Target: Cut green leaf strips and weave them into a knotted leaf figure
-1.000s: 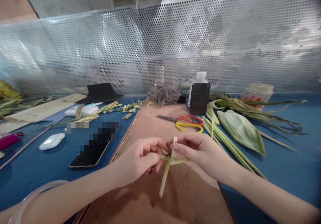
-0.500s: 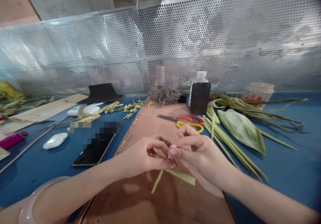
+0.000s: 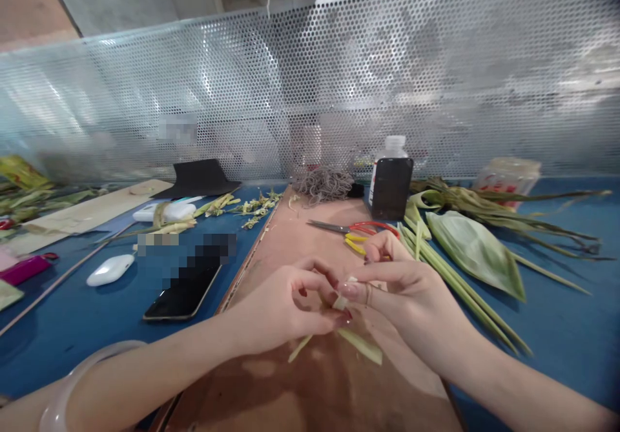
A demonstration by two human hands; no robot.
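My left hand (image 3: 285, 306) and my right hand (image 3: 411, 296) meet over a brown board (image 3: 310, 387), fingertips pinching a folded piece of pale green leaf strip (image 3: 361, 345). Two loose ends of the strip hang below my fingers, one toward the left and one toward the right. The fold itself is mostly hidden between my thumbs and forefingers. A pale bangle sits on my left wrist (image 3: 72, 387).
Scissors with red and yellow handles (image 3: 356, 232) lie on the board behind my hands, next to a dark bottle (image 3: 391, 183) and a tangle of string (image 3: 325, 183). Long green leaves (image 3: 472, 248) lie at right. A phone (image 3: 181, 293) and a white case (image 3: 110, 269) lie at left.
The strip went from a cross shape with one long end hanging down to a tighter fold with two short ends. My hands closed together and dropped slightly toward me.
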